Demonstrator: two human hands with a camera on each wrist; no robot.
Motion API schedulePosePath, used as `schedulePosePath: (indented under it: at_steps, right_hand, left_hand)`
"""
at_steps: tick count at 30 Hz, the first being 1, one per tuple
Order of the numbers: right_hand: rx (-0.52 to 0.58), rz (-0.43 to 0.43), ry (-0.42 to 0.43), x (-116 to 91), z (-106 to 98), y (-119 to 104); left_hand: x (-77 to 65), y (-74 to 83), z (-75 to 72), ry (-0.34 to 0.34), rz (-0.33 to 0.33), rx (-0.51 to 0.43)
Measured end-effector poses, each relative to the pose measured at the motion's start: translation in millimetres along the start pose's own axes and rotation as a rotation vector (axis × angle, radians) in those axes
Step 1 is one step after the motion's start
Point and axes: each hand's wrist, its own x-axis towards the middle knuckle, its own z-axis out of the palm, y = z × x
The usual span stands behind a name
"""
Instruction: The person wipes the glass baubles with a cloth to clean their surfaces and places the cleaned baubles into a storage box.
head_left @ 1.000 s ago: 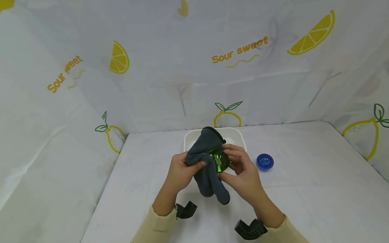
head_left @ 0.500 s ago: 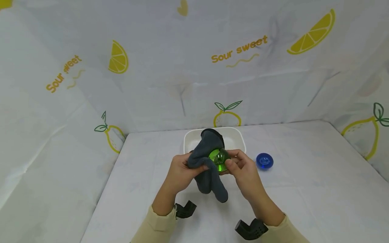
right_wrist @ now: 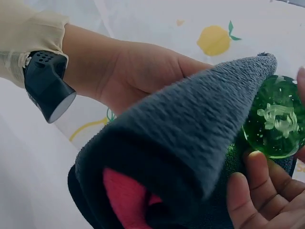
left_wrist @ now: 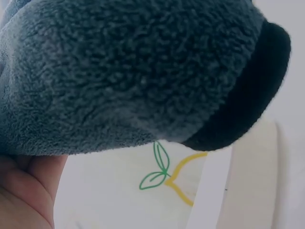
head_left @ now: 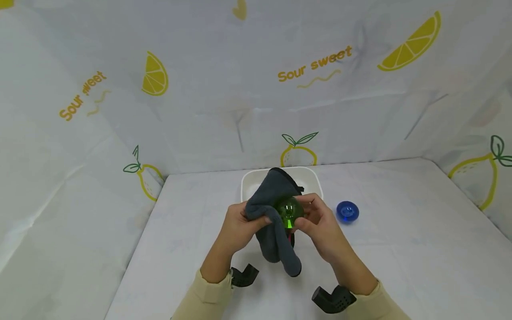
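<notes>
In the head view my left hand (head_left: 238, 226) pinches a folded, fleecy blue-grey cloth (head_left: 272, 191) with black edging, thumb on top. The cloth bends around the left side of a round, clear green glass piece (head_left: 290, 212). My right hand (head_left: 322, 224) holds this glass by its right edge, between thumb and fingers. From the right wrist, the glass (right_wrist: 279, 117) shows a pale raised or etched figure, and the cloth (right_wrist: 167, 124) shows a pink-red inner side. Cloth (left_wrist: 128, 76) fills most of the left wrist view and hides most of the left fingers.
Behind the hands stands a white rectangular tray (head_left: 248, 181), partly covered by the cloth. A round blue glass piece (head_left: 347, 212) lies on the white-covered table (head_left: 400, 249) to its right. A white curtain (head_left: 224, 89) printed with lemons hangs at the back.
The green glass has turned between the hands, and my right thumb has come up onto its near side. The cloth's upper edge has shifted slightly right, and some red underside now shows.
</notes>
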Motion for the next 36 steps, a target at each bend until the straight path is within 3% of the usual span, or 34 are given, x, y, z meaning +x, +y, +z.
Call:
schedulePosePath:
  at_steps: [8, 18, 21, 24, 26, 29, 36]
  right_hand:
    - [-0.291, -0.218, 0.085, 0, 1, -3]
    - [-0.914, -0.483, 0.157, 2, 4, -3]
    - [-1.056, -0.479, 0.152, 2, 4, -4]
    - [-1.12, -0.432, 0.157, 1, 4, -2]
    - [-1.098, -0.396, 0.17, 1, 4, 1]
    - [-0.924, -0.293, 0.193, 1, 4, 6]
    - [-0.252, 0.215, 0.205, 4, 1, 6]
  left_hand:
    - [1.4, -2.0, -0.2, 0.017, -0.016, 0.011]
    - [2.7, -0.8, 3.8, 0.031, -0.094, 0.03]
    - [2.9, -2.2, 6.5, 0.042, -0.069, 0.075]
    - [3.5, -4.7, 10.1, 0.05, -0.001, 0.162]
    - [3.8, -6.5, 11.9, 0.051, 0.056, 0.214]
    - [4.3, -8.2, 12.7, 0.048, 0.128, 0.254]
    - [5.8, -7.4, 9.0, 0.042, 0.194, 0.204]
